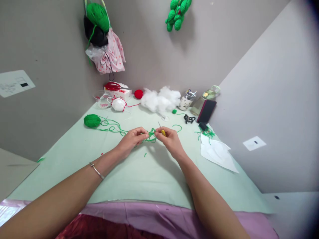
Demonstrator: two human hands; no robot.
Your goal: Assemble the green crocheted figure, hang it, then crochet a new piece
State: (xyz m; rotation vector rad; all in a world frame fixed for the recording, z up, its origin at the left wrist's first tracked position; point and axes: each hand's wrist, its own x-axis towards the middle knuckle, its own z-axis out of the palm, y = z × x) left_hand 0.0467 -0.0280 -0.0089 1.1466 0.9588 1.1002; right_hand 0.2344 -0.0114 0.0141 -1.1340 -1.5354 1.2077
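Observation:
Between my two hands, just above the table, is a loose tangle of green yarn (152, 135). My left hand (133, 138) pinches the yarn between thumb and fingertips. Thumb and fingers of my right hand (170, 137) are closed at the tangle's other side, and a crochet hook (163, 132) with a yellow grip and thin metal shaft sits in that hand, pointing up. Strands run left from the tangle to a green yarn ball (92, 120). Whether the hook passes through a loop is too small to tell.
White stuffing (160, 100) lies at the back, near a red yarn ball (138, 94) and red scissors (113, 86) on a box. A pen cup (186, 101), bottle (202, 101), phone (206, 111), hair clip (189, 119) and white paper (217, 152) stand or lie at right.

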